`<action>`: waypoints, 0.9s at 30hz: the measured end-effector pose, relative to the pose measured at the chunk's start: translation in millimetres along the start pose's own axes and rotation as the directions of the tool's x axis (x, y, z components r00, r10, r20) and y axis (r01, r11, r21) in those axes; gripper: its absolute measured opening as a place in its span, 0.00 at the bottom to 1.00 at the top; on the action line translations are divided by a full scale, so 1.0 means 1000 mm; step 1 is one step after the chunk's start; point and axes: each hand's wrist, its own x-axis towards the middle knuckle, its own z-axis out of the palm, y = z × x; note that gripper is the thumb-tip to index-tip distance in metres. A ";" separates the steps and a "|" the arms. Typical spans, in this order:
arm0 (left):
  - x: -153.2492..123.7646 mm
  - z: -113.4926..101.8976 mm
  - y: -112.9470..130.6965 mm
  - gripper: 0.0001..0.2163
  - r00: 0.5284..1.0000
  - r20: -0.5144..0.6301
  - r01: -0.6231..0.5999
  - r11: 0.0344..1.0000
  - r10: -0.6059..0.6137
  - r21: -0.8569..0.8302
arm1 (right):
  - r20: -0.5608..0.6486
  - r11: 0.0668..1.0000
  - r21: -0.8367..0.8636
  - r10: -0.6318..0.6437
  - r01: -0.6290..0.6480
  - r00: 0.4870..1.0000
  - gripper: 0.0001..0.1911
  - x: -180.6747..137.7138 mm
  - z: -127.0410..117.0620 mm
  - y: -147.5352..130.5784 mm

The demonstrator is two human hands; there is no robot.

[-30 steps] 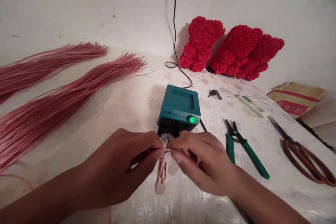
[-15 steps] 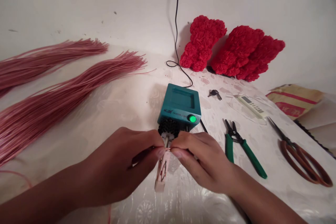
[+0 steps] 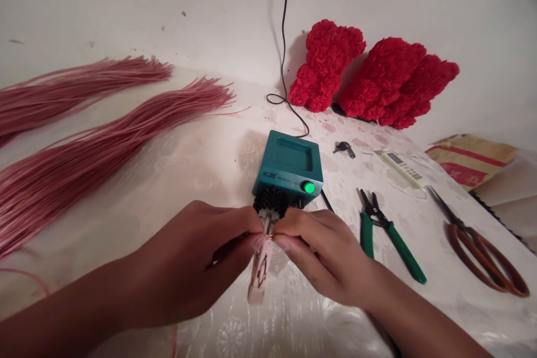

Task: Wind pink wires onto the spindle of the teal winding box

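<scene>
Pale tablecloth (image 3: 229, 330) beneath both hands (image 3: 180, 265) (image 3: 325, 254), angled inward in pinches on a thin strand (image 3: 269, 237)

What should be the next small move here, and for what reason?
Perhaps ease the right hand slightly aside for a clearer look: it and the left hand pinch close together beside the metal rod and pale clothespin, largely hiding what they hold.

Left grip (image 3: 180, 260), right grip (image 3: 323, 251), both pinched (nearly meeting)
</scene>
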 end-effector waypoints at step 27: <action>-0.002 0.001 0.000 0.11 0.997 0.041 0.066 0.996 -0.064 -0.053 | 0.012 1.000 0.021 -0.002 0.002 1.000 0.06 0.000 0.000 0.001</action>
